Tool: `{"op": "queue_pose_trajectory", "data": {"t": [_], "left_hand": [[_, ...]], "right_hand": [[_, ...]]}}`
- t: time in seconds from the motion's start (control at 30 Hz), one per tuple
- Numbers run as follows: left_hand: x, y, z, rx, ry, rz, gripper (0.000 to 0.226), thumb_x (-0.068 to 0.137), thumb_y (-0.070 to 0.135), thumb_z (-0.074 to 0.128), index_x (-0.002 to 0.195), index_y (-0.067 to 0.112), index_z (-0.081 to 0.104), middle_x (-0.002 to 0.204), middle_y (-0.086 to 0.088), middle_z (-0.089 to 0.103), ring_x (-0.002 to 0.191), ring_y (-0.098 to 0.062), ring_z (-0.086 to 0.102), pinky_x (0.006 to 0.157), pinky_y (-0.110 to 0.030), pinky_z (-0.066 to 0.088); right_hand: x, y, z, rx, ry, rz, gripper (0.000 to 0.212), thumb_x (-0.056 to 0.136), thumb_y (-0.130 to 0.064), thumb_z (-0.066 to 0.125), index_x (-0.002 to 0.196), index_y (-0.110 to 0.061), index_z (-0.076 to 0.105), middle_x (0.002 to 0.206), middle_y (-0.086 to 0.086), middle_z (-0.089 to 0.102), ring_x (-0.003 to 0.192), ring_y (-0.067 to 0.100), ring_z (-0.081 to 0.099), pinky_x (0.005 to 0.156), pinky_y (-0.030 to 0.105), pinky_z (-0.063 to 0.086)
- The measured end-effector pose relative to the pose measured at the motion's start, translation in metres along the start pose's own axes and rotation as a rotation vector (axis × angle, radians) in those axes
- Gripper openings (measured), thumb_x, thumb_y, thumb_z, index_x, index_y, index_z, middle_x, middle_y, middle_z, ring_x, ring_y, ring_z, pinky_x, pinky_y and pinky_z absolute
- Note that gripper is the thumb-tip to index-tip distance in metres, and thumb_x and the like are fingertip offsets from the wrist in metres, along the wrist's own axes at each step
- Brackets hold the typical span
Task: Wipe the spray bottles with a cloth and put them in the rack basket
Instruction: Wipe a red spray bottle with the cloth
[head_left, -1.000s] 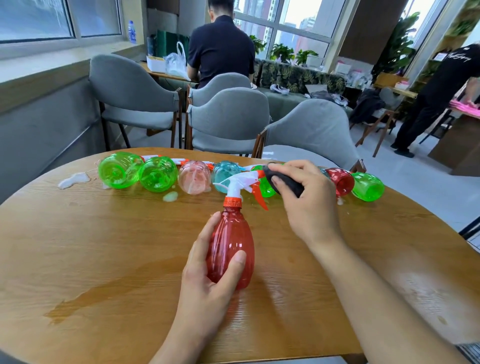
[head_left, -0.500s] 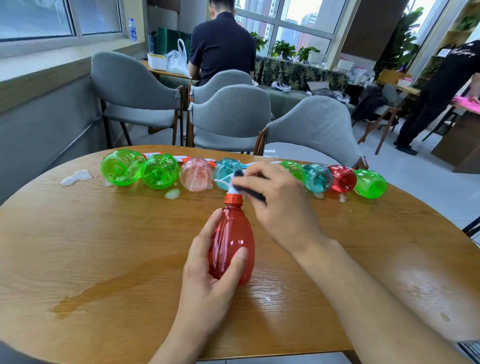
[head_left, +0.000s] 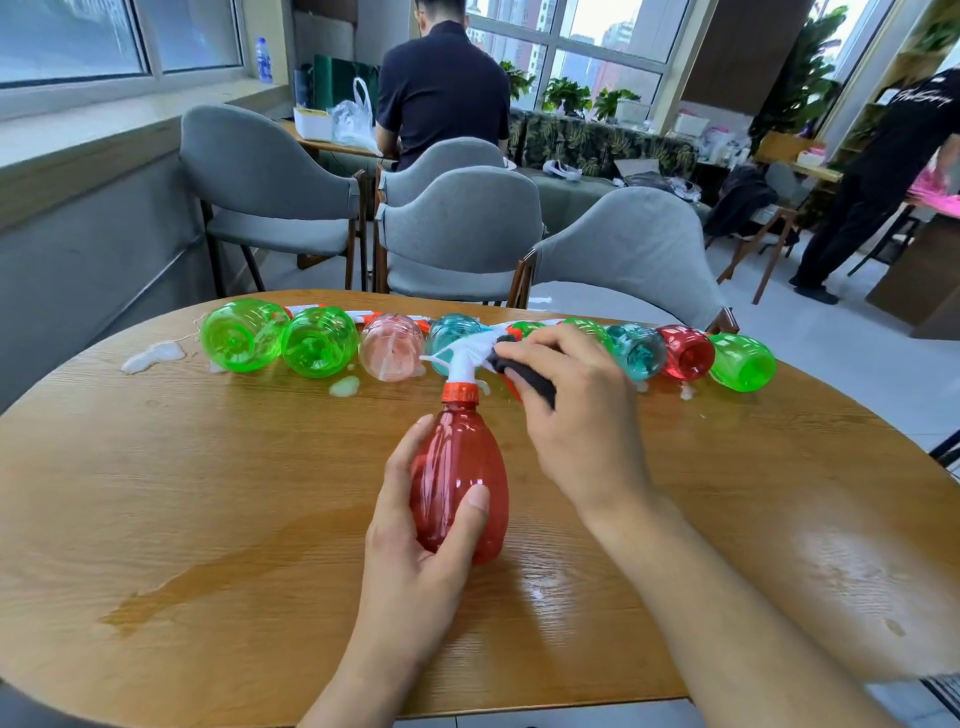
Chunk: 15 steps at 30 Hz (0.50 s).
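Bottle (head_left: 460, 480) of ribbed, pear-shaped red plastic stands on the round wooden table (head_left: 156, 493), left hand (head_left: 415, 545) curled around its belly. Right hand (head_left: 576, 415) pinches a dark cloth (head_left: 524, 376) against the white spray head (head_left: 460, 361). Behind lie a row of glossy bottles (head_left: 319, 340) and foam blobs (head_left: 153, 356).

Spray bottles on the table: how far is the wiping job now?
Nothing looks finished: no rack basket is in view. In hand: the left hand holds the red bottle while the right hand rubs the dark cloth on its white sprayer head. Left: the row of lying bottles.
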<state>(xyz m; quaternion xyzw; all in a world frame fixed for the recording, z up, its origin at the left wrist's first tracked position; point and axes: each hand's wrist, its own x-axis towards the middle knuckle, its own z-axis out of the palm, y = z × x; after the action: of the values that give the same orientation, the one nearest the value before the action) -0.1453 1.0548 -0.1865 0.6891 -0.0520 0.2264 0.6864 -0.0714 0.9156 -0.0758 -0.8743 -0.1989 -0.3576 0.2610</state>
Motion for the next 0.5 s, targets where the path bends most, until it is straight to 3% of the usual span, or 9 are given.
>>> {"op": "queue_pose_trajectory", "data": {"t": [0.1,0.2,0.3,0.4,0.5], "left_hand": [[0.002,0.004,0.000,-0.102,0.041,-0.061,0.070,0.083,0.059,0.069,0.146,0.041,0.045,0.126,0.028,0.067,0.113,-0.004,0.070,0.086,-0.017,0.057],[0.001,0.004,0.000,-0.181,0.060,-0.095,0.056,0.088,0.058,0.065,0.137,0.038,0.047,0.120,0.022,0.072,0.105,-0.002,0.071,0.083,-0.022,0.058],[0.000,0.003,-0.002,-0.194,0.054,-0.094,0.051,0.091,0.065,0.055,0.136,0.040,0.049,0.126,0.019,0.070,0.116,-0.008,0.068,0.095,-0.028,0.057],[0.004,0.004,-0.003,-0.185,0.046,-0.071,0.041,0.105,0.053,0.047,0.142,0.036,0.053,0.131,0.024,0.067,0.122,0.000,0.064,0.095,-0.015,0.051],[0.006,0.002,-0.002,-0.168,0.043,-0.035,0.042,0.109,0.041,0.038,0.147,0.032,0.054,0.139,0.021,0.065,0.131,-0.004,0.060,0.103,-0.017,0.049]], "right_hand": [[-0.034,0.001,-0.007,0.300,0.175,0.216,0.024,0.096,-0.009,0.074,0.116,-0.021,0.080,0.110,-0.009,0.070,0.105,0.002,0.065,0.091,0.015,0.049],[-0.068,0.007,0.002,0.526,0.065,0.491,0.027,0.097,-0.006,0.072,0.111,-0.027,0.081,0.111,-0.010,0.075,0.108,0.006,0.070,0.100,0.034,0.056],[-0.090,0.000,0.011,0.744,-0.090,0.707,0.028,0.099,-0.008,0.070,0.109,-0.030,0.083,0.112,-0.007,0.079,0.108,0.012,0.073,0.101,0.048,0.058],[-0.097,-0.006,0.008,0.842,-0.094,0.759,0.026,0.100,-0.012,0.069,0.110,-0.032,0.083,0.114,-0.007,0.078,0.112,0.013,0.073,0.103,0.045,0.057],[-0.097,-0.009,0.001,0.809,-0.027,0.675,0.027,0.098,-0.009,0.070,0.109,-0.031,0.082,0.114,-0.011,0.077,0.111,0.007,0.071,0.099,0.030,0.056]]}}
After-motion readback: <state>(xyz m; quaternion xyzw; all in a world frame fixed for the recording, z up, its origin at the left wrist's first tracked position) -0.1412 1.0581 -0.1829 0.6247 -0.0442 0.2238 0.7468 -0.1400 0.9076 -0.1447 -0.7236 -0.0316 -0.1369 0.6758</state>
